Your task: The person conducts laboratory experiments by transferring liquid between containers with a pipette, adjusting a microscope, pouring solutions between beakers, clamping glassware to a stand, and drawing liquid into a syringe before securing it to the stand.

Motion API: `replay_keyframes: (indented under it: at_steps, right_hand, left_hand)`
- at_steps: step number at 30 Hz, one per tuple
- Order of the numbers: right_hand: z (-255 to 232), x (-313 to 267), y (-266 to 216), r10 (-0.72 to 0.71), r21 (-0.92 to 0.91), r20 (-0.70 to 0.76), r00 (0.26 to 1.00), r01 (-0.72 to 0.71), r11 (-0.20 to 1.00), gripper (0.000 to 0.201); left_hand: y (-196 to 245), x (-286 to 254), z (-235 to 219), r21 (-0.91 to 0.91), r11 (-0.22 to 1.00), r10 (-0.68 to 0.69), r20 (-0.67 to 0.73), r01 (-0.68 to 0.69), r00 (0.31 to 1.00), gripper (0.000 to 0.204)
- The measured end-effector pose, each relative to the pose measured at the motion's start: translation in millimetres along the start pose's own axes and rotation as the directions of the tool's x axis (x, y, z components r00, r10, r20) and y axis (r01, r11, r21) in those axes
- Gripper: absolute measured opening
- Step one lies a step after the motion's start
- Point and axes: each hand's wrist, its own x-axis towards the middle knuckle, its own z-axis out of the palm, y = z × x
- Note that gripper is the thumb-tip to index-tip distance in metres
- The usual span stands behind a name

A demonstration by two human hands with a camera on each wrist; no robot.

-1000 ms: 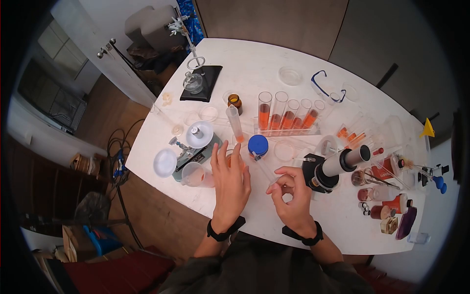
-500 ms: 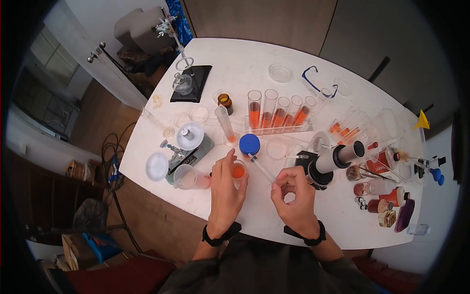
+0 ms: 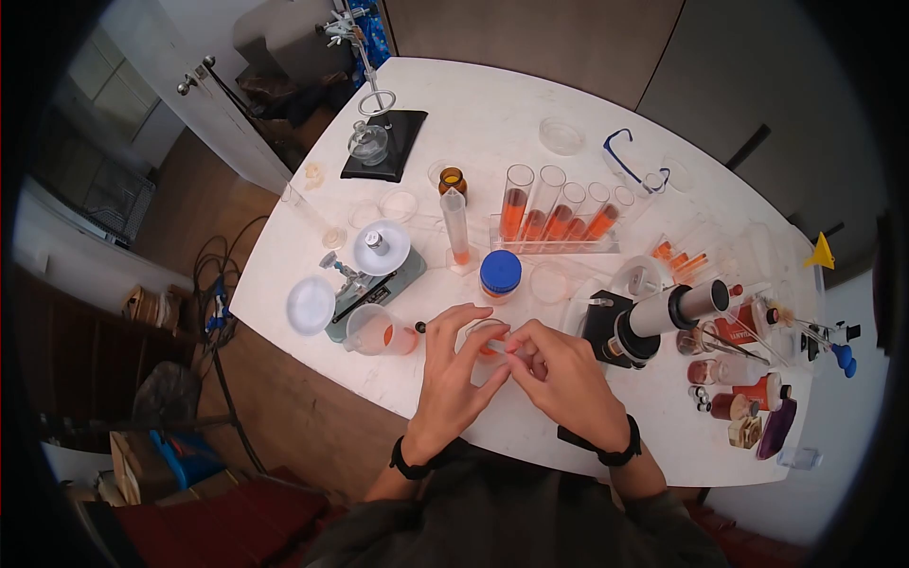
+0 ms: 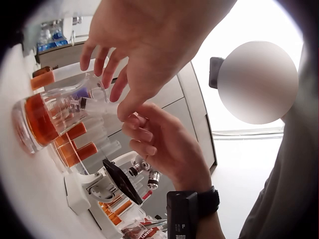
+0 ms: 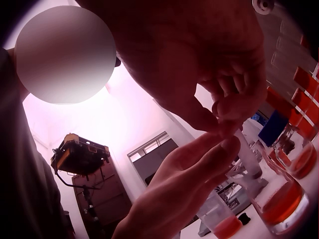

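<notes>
My right hand (image 3: 568,369) pinches the upper end of a narrow clear tube (image 4: 97,106) between thumb and fingers. The tube's dark lower end overlaps the mouth of a glass beaker (image 4: 37,122) of orange-red liquid. My left hand (image 3: 453,364) has its fingers extended beside the beaker's rim, with the thumb close against the right fingertips. From the right wrist view, both hands' fingertips meet above and beside the beaker. A blue-capped jar (image 3: 500,275) stands just behind, and a plastic beaker (image 3: 371,333) with reddish liquid sits left of my left hand.
A balance (image 3: 382,248) with white pans stands to the left. Behind the jar is a rack (image 3: 554,247) of tubes with orange liquid, near a measuring cylinder (image 3: 456,227) and brown bottle (image 3: 453,180). A microscope (image 3: 653,317) stands close to my right hand.
My right hand has moved left with the clear tube, bringing it to the beaker. My left hand has turned toward it, and the two hands now meet.
</notes>
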Motion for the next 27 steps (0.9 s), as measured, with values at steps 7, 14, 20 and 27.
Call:
replay_keyframes:
  at_steps: [7,14,20,27]
  right_hand:
    - [10,8,12,-0.18,-0.082,-0.039,0.983,0.176,0.981,0.015]
    - [7,16,8,-0.117,-0.103,-0.053,0.992,0.111,0.988,0.008]
    - [9,17,10,-0.164,-0.202,-0.023,0.986,0.156,0.967,0.009]
    - [6,21,2,-0.153,-0.231,0.006,0.988,0.15,0.961,0.012]
  left_hand:
    - [-7,-2,9,-0.006,1.0,0.018,-0.017,-0.018,1.0,0.042]
    - [-10,-6,14,-0.079,0.996,-0.046,-0.071,0.041,0.996,0.042]
    - [-12,-7,16,-0.082,0.993,-0.09,-0.112,0.081,0.99,0.038]
    - [-7,-7,18,-0.281,0.938,-0.225,-0.05,0.202,0.973,0.028]
